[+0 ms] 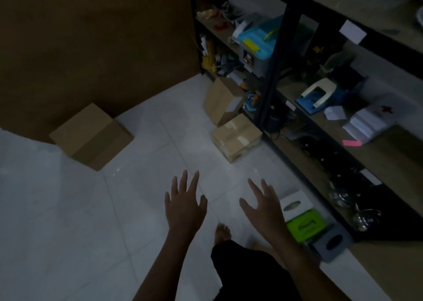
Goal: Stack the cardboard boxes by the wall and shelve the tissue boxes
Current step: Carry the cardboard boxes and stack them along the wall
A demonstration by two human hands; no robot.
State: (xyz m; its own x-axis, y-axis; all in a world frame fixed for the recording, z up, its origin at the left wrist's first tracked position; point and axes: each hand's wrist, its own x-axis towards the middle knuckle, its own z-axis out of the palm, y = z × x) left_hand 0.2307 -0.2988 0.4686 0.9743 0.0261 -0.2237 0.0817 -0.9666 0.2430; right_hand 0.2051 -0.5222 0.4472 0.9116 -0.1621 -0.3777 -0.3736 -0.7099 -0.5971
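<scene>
Hands: left hand (pixel 185 205) and right hand (pixel 263 205) both spread wide, empty, above the floor.
Cardboard boxes: three; large box (pixel 91 137) against the brown wall (pixel 91 37) at far left; tilted box (pixel 222 101) and taped box (pixel 237 137) beside the shelf rack (pixel 274 60).
Tissue boxes: three in a near-right row, long axes pointing left-right: white (pixel 295 204), green (pixel 305 224), grey (pixel 332 243).
Surface: pale tiled floor (pixel 137 186), dim room.

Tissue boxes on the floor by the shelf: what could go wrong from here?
The three tissue boxes, white, green and grey, lie close to the bare foot, so a step could kick them. The shelf is cluttered, leaving little space. Dim light may hide the taped cardboard box.
</scene>
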